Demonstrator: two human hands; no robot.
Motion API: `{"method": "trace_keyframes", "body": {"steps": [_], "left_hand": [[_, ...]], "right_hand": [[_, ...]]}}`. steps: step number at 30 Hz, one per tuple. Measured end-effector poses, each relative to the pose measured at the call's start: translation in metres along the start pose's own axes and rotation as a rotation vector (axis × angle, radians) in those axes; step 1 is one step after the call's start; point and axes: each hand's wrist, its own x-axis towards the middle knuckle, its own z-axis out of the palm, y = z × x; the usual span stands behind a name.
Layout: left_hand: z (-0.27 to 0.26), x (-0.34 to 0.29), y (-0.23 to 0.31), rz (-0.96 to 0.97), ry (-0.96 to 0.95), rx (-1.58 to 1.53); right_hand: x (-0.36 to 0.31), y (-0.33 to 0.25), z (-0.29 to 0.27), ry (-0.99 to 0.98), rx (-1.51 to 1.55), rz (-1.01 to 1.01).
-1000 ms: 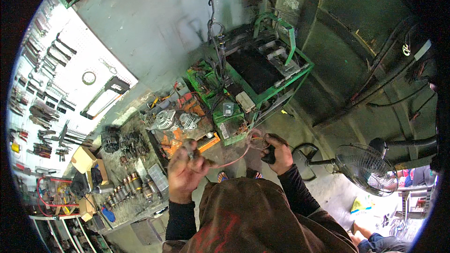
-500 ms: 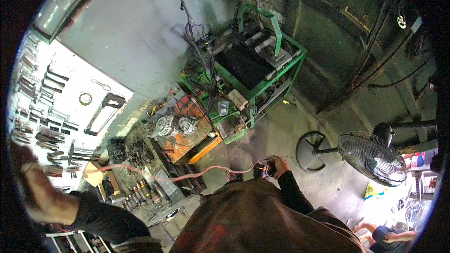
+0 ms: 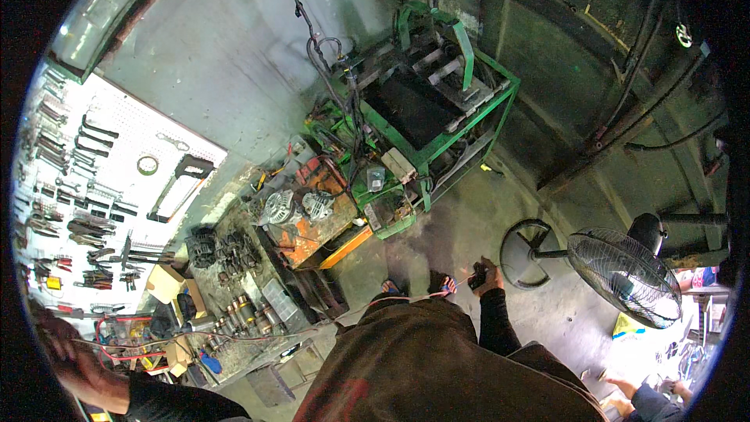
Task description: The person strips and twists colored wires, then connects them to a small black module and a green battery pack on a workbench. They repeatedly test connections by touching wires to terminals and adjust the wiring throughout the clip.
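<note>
A long thin reddish wire stretches across the front of my body from one hand to the other. At the far left, my left hand is closed on one end of it; its fingertips are dim at the picture's rim. My right hand, to the right of my body, is closed around the other end. A small dark object also shows in the right hand, too unclear to name. The wire passes in front of the workbench and my brown apron.
Hand tools hang on a white pegboard at left. Two alternators lie on an orange-stained table. Behind stands a green metal frame cart. A pedestal fan stands at right; another person's arm shows lower right.
My left hand has moved down, and my right hand slightly right. The wire, wavy and slack before, now runs straighter and lower. The whole view has shifted slightly.
</note>
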Motion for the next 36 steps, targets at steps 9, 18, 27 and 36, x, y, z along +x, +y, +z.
{"method": "trace_keyframes", "body": {"steps": [9, 18, 27, 36], "left_hand": [[0.021, -0.052, -0.389, -0.507, -0.099, 0.885], [0.159, 0.001, -0.726, -0.394, -0.574, 1.174], [0.122, -0.005, -0.936, 0.067, -0.887, 1.290], [0.109, -0.031, -1.004, 0.177, -0.885, 1.318]], "right_hand": [[-0.004, 0.009, 0.035, -0.393, -1.073, -0.626], [-0.086, 0.064, 0.146, -0.202, -0.998, -0.306], [-0.093, 0.133, 0.178, 0.133, -0.829, -0.680], [-0.049, 0.154, 0.181, 0.142, -0.758, -0.567]]}}
